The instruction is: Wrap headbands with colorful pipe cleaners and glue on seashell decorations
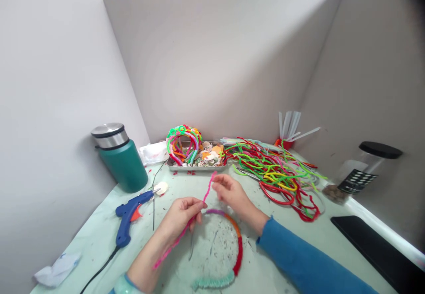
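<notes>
Right now both hands are working over a pale green table (96, 236), sharing one pink pipe cleaner (208, 191). The left hand (181, 216) has thumb and forefinger pinched on it about midway along, with the other fingers curled loosely beneath. From there its lower length trails down past the wrist towards the near edge. The right hand (230, 194), in a blue sleeve, nips the upper tip between thumb and forefinger, with the remaining fingers lightly bent. The strand runs taut and slanted between the two grips.

Just below the hands lies a headband (239, 252), flat on the table and wrapped in purple, orange, red and teal fuzz. Its upper end sits close under the left fingers (whether it touches them I cannot tell).

To the left rests a blue glue gun (129, 214) with its black cord running off the near edge, and behind it stands a green flask (121, 156) with a steel lid. A crumpled tissue (56, 269) lies near the left corner. At the back, a metal tray (199, 168) holds finished headbands (182, 143) and small pieces. A tangled pile of pipe cleaners (275, 170) spreads to its right, with a black-lidded jar (365, 170) beyond that
</notes>
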A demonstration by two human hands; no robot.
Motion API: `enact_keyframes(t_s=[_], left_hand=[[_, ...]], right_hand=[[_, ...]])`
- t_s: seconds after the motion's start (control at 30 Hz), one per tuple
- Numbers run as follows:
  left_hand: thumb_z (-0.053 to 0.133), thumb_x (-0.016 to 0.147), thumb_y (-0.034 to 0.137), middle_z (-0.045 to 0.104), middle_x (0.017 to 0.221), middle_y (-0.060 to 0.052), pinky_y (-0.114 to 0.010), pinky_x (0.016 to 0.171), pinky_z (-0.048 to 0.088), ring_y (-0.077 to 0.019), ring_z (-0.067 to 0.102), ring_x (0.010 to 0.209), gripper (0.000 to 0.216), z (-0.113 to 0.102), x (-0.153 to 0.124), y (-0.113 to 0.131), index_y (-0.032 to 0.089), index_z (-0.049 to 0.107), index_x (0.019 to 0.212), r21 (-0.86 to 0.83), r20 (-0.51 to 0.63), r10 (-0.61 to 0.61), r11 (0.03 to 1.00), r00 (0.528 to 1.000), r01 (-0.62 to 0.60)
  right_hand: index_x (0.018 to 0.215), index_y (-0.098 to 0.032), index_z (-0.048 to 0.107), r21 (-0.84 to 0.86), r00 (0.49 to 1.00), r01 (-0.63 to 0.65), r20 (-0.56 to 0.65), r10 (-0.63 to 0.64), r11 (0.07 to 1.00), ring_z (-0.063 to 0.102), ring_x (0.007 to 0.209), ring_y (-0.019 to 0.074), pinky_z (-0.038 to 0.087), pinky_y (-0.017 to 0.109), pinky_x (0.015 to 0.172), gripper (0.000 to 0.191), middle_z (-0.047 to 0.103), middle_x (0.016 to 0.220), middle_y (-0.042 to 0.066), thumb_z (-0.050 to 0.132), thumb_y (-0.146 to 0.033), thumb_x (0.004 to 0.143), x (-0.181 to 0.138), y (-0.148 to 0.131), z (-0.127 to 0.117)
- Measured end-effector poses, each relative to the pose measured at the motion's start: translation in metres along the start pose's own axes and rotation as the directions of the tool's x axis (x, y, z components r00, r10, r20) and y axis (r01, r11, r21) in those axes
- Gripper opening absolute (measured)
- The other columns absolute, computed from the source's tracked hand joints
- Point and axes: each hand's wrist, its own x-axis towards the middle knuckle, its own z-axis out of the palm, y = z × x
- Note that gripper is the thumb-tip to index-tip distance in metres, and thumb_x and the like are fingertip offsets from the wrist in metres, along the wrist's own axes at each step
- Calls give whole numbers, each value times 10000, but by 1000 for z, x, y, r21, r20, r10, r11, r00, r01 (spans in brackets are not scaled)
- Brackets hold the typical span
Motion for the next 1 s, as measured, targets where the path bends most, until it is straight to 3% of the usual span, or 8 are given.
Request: enact_keyframes(t_s=[0.13,0.3,0.37,0.53,0.67,0.77,0.87,1.0], left_hand=[[635,693,416,528,432,37,-175,338,267,-44,385,300,300,-1,0,-1,126,566,654,16,-11,16,1000,1000,-16],[627,710,402,607,551,7,-175,329,306,-43,396,313,289,0,0,-5,123,584,772,-59,60,-35,998,998,39],[628,715,382,592,523,15,-170,321,288,-42,387,305,282,0,-1,-6,114,592,796,-41,73,-33,998,997,36],[609,748,364,547,479,39,-161,333,228,-20,347,297,257,-1,-2,-3,111,605,800,-25,91,36,999,995,-34],[604,746,389,590,553,14,-171,336,241,-26,378,310,297,-2,0,-3,108,613,843,-47,81,13,999,997,-9],[600,740,402,572,505,16,-176,326,206,-29,359,293,306,-2,1,-4,103,613,809,-24,70,2,1000,998,0],[584,743,436,500,447,56,-176,314,142,-15,261,276,324,-2,0,-4,121,605,812,-8,47,-19,1000,999,19],[585,733,468,369,396,101,-170,324,95,-9,186,301,345,1,-1,-3,127,596,777,41,15,-30,999,999,30]], right_hand=[[697,-169,558,-139,984,80,167,-56,987,441,559,96,342,224,525,159,514,618,-28,576,-310,769,-11,2,14],[659,-164,530,-181,994,100,50,-92,978,402,532,87,322,217,514,182,458,573,-43,539,-285,796,-12,2,11],[656,-165,516,-115,998,61,25,-59,991,388,506,83,313,216,498,182,449,545,-50,551,-288,786,-10,1,8],[633,-171,469,271,988,-119,130,87,955,340,433,65,256,209,443,218,432,488,-61,559,-307,778,-11,-1,11],[660,-176,477,363,994,-113,53,100,925,338,416,60,231,199,416,219,431,487,-68,587,-335,761,-7,-1,8],[695,-174,505,308,995,-101,13,102,946,344,415,59,244,194,410,233,440,494,-69,599,-379,750,-6,0,5],[771,-165,559,195,990,-116,104,97,974,373,432,62,277,195,427,220,474,518,-65,636,-364,721,-8,1,9],[658,-150,558,59,991,-79,112,72,995,380,440,65,286,201,432,197,487,507,-52,614,-323,733,-13,4,18]])
